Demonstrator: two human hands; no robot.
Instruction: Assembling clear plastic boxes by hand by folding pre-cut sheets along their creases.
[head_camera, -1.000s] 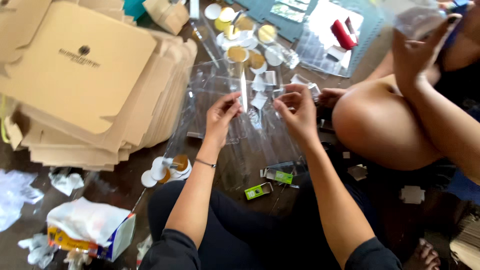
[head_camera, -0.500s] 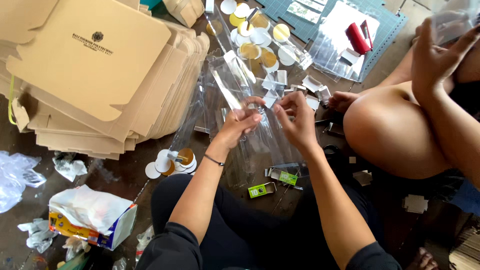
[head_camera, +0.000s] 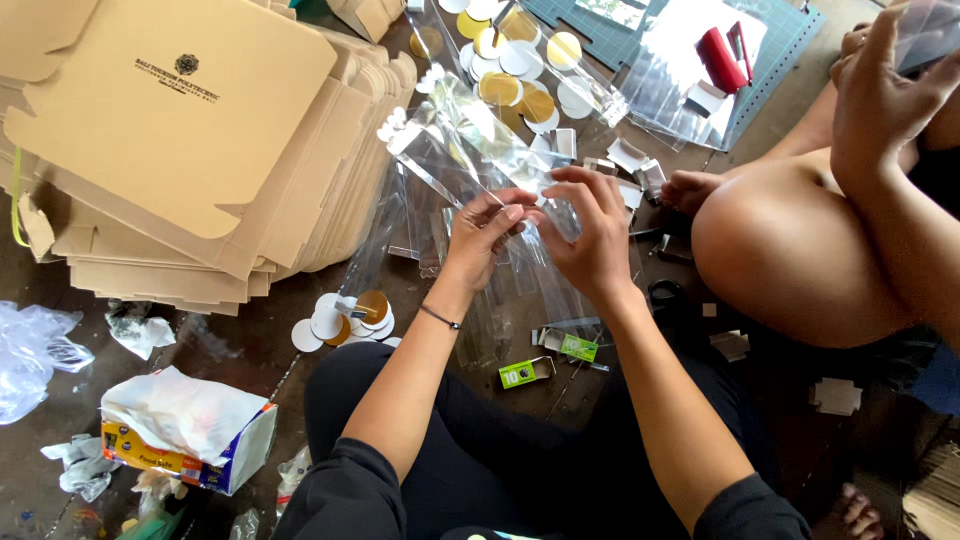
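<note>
Moved since earlier: both hands now closer together at frame centre, clear cellophane bag lifted w/ its top end pointing to upper left; before, hands sat a bit further apart & lower over the pile.
Left hand (head_camera: 482, 232): fingers pinched narrow on the clear cellophane bag (head_camera: 455, 150), thumb + index gripping its lower end; thin bracelet on wrist.
Right hand (head_camera: 592, 235): fingers curled, tips pinching same bag just beside left hand's fingertips.
Bag location: centre to upper centre, tilted, scalloped end toward upper left, over a pile of clear bags (head_camera: 500, 290) on floor.
Cardboard stack (head_camera: 190, 150): flat tan box blanks, upper left, just beside the bag pile.
Round discs (head_camera: 345, 318): white & gold, lower left of the hands; more at top centre (head_camera: 520, 70).
Small green boxes (head_camera: 525, 372): on floor below hands, centre.
Tissue box (head_camera: 185, 430): lower left, white sheets sticking out.
Other person: bare knee (head_camera: 800, 250) at right, their hand (head_camera: 885, 90) upper right holding clear film; grip detail can't tell.
Red item (head_camera: 722, 60): on green cutting mat, top right.
</note>
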